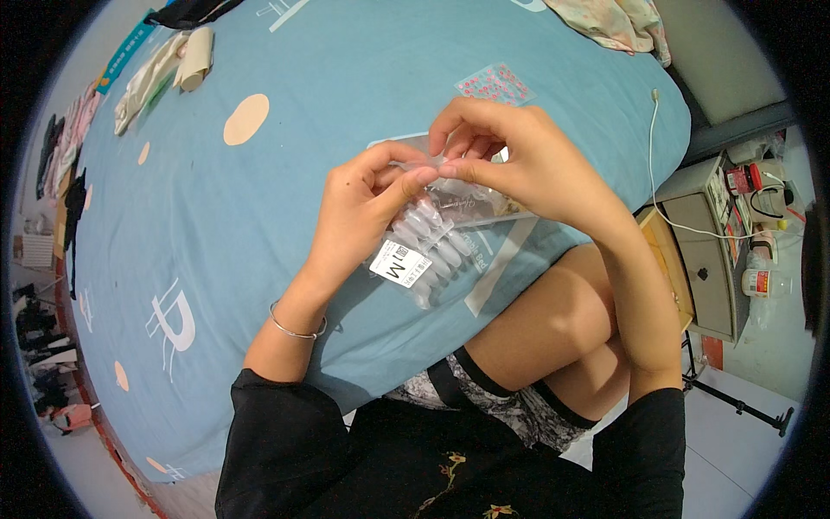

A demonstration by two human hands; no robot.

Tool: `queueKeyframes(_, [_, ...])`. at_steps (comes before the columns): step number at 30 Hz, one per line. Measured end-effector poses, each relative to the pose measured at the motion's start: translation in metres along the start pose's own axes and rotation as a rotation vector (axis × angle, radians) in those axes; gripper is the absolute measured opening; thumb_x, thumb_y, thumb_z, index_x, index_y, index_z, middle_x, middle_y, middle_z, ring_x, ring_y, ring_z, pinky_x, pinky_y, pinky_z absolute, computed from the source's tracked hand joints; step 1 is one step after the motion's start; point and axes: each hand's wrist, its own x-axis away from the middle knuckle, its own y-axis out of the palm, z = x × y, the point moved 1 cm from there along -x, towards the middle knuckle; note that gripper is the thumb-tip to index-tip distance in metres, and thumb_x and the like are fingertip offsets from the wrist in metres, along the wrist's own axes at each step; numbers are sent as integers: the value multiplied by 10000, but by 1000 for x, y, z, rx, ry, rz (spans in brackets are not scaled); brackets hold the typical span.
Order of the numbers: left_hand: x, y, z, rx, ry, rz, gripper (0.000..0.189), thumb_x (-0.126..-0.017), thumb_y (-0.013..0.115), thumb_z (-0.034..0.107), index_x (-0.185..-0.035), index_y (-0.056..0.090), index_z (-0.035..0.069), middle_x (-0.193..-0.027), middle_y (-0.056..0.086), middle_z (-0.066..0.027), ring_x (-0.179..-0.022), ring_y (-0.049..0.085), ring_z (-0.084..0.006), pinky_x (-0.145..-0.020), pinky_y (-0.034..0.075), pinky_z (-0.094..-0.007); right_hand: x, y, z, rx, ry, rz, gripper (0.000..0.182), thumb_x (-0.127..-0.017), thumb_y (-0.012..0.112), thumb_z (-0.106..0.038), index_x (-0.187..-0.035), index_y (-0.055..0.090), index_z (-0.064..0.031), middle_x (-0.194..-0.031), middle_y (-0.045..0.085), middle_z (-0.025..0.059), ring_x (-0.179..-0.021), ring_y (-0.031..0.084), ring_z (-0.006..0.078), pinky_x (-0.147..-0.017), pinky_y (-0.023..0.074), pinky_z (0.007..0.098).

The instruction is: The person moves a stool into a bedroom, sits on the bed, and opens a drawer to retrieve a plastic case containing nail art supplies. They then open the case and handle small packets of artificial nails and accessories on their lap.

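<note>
Between their fingertips, my left hand (353, 201) and my right hand (528, 156) pinch a thin piece of clear plastic (425, 162), which looks like the edge of a bag. Below my left hand are rows of translucent false nail tips (447, 252) in clear packaging. A white label (399, 263) with printed writing is stuck on that packaging. Whether the pinched plastic belongs to it, I cannot tell. Behind and under my hands a flat printed packet (476, 209) lies on the blue bedsheet (337, 84), partly covered. Beyond my right hand rests a clear sheet of small pink and red stickers (496, 83).
A roll of pale material (196, 58) and a crumpled white bag (146, 81) lie at the bed's far left. Patterned cloth (613, 23) is at the far right. A white cable (653, 156) runs over the bed edge to a bedside cabinet (687, 237) with its drawer (648, 227) pulled out.
</note>
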Motion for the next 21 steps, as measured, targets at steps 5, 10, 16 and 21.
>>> queueKeyframes(5, [0, 0, 3, -28, 0, -3, 160, -944, 639, 170, -1010, 666, 27, -677, 666, 8, -548, 451, 4, -486, 323, -177, -1, 1, 3, -29, 20, 31, 110, -826, 686, -81, -922, 647, -45, -731, 677, 94, -696, 674, 185, -640, 514, 289])
queueKeyframes(10, [1, 1, 4, -86, 30, 16, 153, -947, 636, 171, -999, 675, 33, -681, 673, 7, -547, 468, 3, -488, 346, -177, -1, 2, 4, 10, 1, 46, 111, -820, 695, -97, -914, 653, -52, -721, 678, 88, -677, 675, 186, -620, 511, 287])
queueKeyframes(16, [2, 1, 2, -83, 39, 21, 161, -944, 642, 169, -1001, 674, 22, -688, 679, 0, -567, 506, -1, -500, 379, -180, -1, 4, 3, 30, 14, 45, 118, -820, 696, -118, -913, 656, -58, -714, 676, 93, -662, 672, 201, -610, 510, 297])
queueKeyframes(21, [1, 2, 2, -81, 42, 28, 166, -940, 648, 172, -1001, 674, 20, -686, 677, 1, -567, 506, -2, -496, 378, -181, -1, 4, 5, 30, 11, 46, 117, -826, 688, -127, -912, 653, -56, -718, 677, 99, -670, 675, 216, -613, 513, 307])
